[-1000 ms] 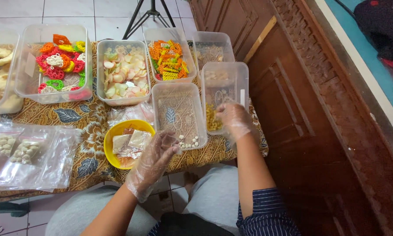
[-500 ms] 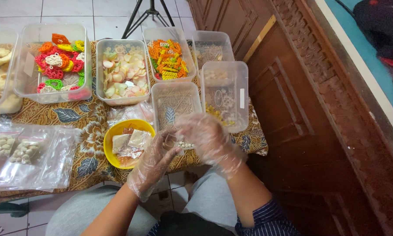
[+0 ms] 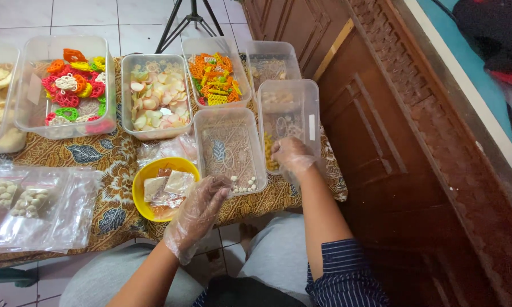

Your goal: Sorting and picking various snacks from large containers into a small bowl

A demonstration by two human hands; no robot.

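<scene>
Gloved hands at the clear snack containers on the patterned counter (image 3: 96,165).

Head view: the right hand (image 3: 292,154), in a thin plastic glove, is curled with fingers bunched inside the clear tub (image 3: 290,122), whose long axis runs away from the person; what it pinches I cannot tell. The left hand (image 3: 202,202), half open, palm down, reaches between the yellow bowl (image 3: 145,207) and the nearer clear tub (image 3: 228,150), fingertips at its small white pieces (image 3: 243,185).

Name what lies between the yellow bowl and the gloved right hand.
In the head view, one clear tub holding small pale pieces lies between the yellow bowl and right hand.
</scene>
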